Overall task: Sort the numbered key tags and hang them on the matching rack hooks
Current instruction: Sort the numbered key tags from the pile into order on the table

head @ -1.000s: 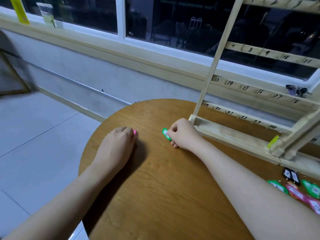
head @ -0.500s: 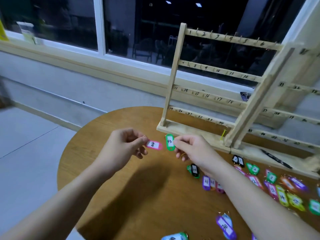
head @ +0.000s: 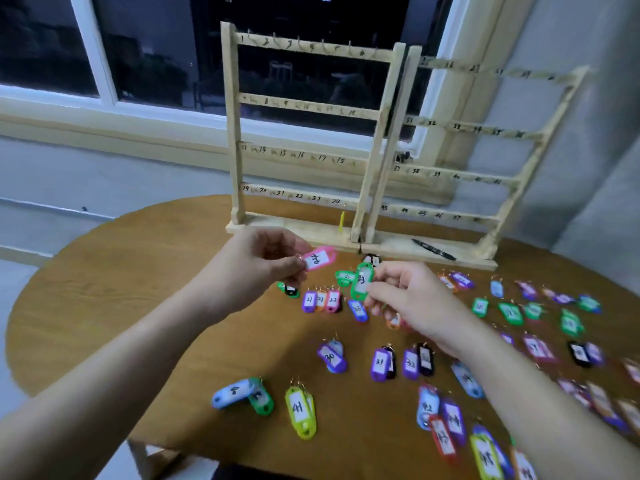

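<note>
The person is holding two key tags up above the round wooden desk (head: 104, 271), just in front of the racks. The left hand (head: 256, 261) is pinching a pink tag (head: 320, 258) by its ring end, label facing up; its number is too blurred to read. The right hand (head: 405, 294) is pinching a green tag (head: 362, 281) between fingertips and thumb, and its label seems to read 23.

Two wooden racks are standing side by side at the back of the desk: the left rack (head: 235, 133), with hooks numbered from 1 to 24, and the right rack (head: 519, 180), carrying the higher numbers. No tag is showing on any hook that can be made out, so the hanging appears not to have started.

Dozens of coloured tags are lying across the desk, such as a purple tag (head: 330, 356) marked 30 and a yellow-green tag (head: 299, 410) marked 41. Some are lying in loose number groups, so the sorting looks partly done. Nearly the whole task seems to be left.
</note>
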A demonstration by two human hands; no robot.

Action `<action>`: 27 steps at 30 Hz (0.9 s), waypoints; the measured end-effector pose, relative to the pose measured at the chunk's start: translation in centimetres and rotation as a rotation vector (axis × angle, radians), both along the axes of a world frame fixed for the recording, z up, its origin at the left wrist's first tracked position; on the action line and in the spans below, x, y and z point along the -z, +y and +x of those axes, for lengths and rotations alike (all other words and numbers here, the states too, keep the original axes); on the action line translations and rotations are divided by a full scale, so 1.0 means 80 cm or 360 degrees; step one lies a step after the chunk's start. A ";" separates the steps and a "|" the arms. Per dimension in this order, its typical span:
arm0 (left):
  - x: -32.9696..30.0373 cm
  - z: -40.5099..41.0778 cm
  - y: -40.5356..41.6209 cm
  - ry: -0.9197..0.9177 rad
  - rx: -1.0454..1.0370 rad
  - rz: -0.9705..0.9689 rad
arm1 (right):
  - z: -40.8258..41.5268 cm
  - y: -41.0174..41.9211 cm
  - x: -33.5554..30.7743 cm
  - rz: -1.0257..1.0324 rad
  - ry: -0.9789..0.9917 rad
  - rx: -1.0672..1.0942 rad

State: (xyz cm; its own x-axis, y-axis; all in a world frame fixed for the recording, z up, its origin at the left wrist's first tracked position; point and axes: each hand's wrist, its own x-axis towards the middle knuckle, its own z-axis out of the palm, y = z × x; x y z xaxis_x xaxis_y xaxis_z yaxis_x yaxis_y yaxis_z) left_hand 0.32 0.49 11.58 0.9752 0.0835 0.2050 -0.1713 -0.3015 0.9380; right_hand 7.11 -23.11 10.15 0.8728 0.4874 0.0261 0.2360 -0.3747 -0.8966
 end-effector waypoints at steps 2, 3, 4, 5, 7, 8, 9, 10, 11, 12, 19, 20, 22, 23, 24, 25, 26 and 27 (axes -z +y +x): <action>0.002 0.002 -0.025 0.0014 0.0084 0.0032 | -0.011 -0.030 0.001 0.0017 0.0015 0.0045; 0.003 0.002 -0.036 0.0020 0.0123 0.0036 | -0.017 -0.043 0.001 0.0029 0.0017 0.0070; 0.003 0.003 -0.046 0.0023 0.0160 0.0043 | -0.023 -0.055 0.000 0.0040 0.0020 0.0096; 0.004 0.004 -0.055 0.0023 0.0198 0.0057 | -0.030 -0.067 -0.001 0.0058 0.0028 0.0120; 0.005 0.004 -0.073 0.0019 0.0269 0.0089 | -0.040 -0.089 -0.002 0.0092 0.0044 0.0164; 0.005 0.004 -0.083 0.0015 0.0291 0.0109 | -0.043 -0.098 -0.002 0.0098 0.0048 0.0183; 0.006 0.005 -0.091 0.0014 0.0304 0.0142 | -0.045 -0.106 -0.003 0.0087 0.0046 0.0198; 0.007 0.005 -0.098 0.0023 0.0314 0.0189 | -0.047 -0.113 -0.003 0.0053 0.0034 0.0213; 0.008 0.005 -0.103 0.0039 0.0323 0.0237 | -0.047 -0.118 -0.004 0.0011 0.0014 0.0229; 0.011 0.004 -0.109 0.0064 0.0341 0.0286 | -0.049 -0.125 -0.004 -0.0016 -0.0006 0.0256; 0.032 -0.009 -0.147 0.0277 0.0533 0.0496 | -0.075 -0.159 -0.002 -0.0153 -0.0153 0.0304; 0.036 -0.011 -0.153 0.0302 0.0582 0.0509 | -0.080 -0.164 0.003 -0.0185 -0.0161 0.0306; 0.042 -0.013 -0.165 0.0320 0.0657 0.0535 | -0.090 -0.178 0.015 -0.0213 -0.0158 0.0328; 0.045 -0.013 -0.168 0.0311 0.0679 0.0552 | -0.094 -0.185 0.021 -0.0203 -0.0146 0.0353; 0.047 -0.013 -0.171 0.0301 0.0693 0.0570 | -0.098 -0.191 0.026 -0.0186 -0.0126 0.0382; 0.049 -0.012 -0.172 0.0291 0.0705 0.0593 | -0.103 -0.194 0.032 -0.0167 -0.0103 0.0410; 0.050 -0.011 -0.172 0.0284 0.0717 0.0623 | -0.106 -0.196 0.037 -0.0144 -0.0083 0.0433; 0.052 -0.010 -0.171 0.0281 0.0729 0.0661 | -0.109 -0.198 0.043 -0.0126 -0.0065 0.0440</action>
State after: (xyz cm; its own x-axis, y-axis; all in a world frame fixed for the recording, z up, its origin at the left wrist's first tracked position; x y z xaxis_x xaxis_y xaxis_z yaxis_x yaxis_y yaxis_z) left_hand -0.50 -13.19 7.46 0.9154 -0.4010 -0.0360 -0.2226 -0.5786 0.7847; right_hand -1.62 -38.93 6.73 0.9719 0.2328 0.0351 0.1502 -0.4984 -0.8538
